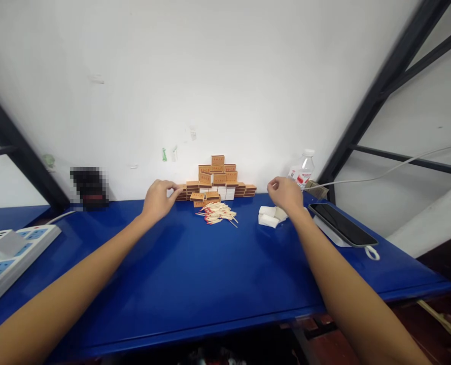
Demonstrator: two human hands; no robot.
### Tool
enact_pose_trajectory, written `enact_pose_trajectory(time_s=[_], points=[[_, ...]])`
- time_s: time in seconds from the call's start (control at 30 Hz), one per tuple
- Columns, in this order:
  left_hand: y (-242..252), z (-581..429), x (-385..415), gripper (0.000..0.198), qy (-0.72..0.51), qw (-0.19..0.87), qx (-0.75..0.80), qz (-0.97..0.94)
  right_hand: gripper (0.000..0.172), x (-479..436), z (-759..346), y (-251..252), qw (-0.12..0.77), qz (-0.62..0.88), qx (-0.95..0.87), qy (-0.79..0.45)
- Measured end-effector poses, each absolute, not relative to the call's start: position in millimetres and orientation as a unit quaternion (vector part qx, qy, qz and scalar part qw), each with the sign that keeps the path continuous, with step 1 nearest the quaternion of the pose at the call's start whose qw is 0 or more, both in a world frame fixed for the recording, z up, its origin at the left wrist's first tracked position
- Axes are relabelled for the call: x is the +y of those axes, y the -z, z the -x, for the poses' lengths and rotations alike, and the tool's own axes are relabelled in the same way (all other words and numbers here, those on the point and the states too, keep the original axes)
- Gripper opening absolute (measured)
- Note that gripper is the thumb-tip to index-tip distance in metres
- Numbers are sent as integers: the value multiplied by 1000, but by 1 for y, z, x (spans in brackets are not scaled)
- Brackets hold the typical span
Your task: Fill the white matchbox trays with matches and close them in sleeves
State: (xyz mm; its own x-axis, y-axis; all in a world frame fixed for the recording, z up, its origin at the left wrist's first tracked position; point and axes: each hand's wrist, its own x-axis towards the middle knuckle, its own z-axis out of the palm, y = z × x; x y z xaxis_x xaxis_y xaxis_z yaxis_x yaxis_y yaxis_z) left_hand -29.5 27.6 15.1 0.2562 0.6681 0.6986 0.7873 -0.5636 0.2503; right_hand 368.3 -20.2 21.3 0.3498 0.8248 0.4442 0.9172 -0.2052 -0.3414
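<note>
My left hand [160,198] is closed in a pinch, its thumb and forefinger meeting at the left end of a stack of orange-brown matchboxes [218,178]. Whether a box is between those fingertips I cannot make out. The stack stands against the wall, stepped up to a single box at the top middle, with white box sides showing low down. In front of it lies a loose heap of red-tipped matches [218,213]. My right hand [286,193] has its fingers curled shut, apart from the stack's right end. Below it lie several white matchbox trays [270,217].
Behind my right hand stands a clear plastic bottle [304,170]. A phone [343,224] lies at the right with a white cable. On the left are a power strip [20,248] and a blurred dark object [90,187]. Dark metal frames flank the blue table [210,284].
</note>
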Motion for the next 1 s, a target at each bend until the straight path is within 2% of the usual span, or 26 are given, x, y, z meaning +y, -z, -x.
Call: enact_pose_trajectory(time_s=[0.1, 0.23, 0.4, 0.63, 0.73, 0.83, 0.9, 1.0], points=[[-15, 44, -5, 19, 366, 44, -432, 823, 20, -20, -389, -25, 200, 768, -608, 29], [-8, 59, -28, 19, 309, -7, -392, 867, 24, -16, -395, -23, 199, 741, -640, 52], [5, 64, -30, 19, 276, 31, -370, 887, 23, -13, -392, -15, 91, 733, -674, -26], [6, 52, -44, 18, 232, 90, -311, 917, 9, -10, -389, -4, 65, 712, -699, -32], [6, 49, -49, 19, 226, 92, -301, 922, 12, -8, -386, -7, 96, 681, -726, -1], [9, 46, -53, 19, 237, 73, -315, 916, 15, -15, -363, -13, 199, 617, -760, 48], [11, 42, -56, 22, 257, 39, -331, 907, 17, -26, -330, -13, 246, 551, -797, -16], [15, 33, -65, 34, 266, -16, -343, 901, 16, -50, -270, -4, 256, 447, -849, -118]])
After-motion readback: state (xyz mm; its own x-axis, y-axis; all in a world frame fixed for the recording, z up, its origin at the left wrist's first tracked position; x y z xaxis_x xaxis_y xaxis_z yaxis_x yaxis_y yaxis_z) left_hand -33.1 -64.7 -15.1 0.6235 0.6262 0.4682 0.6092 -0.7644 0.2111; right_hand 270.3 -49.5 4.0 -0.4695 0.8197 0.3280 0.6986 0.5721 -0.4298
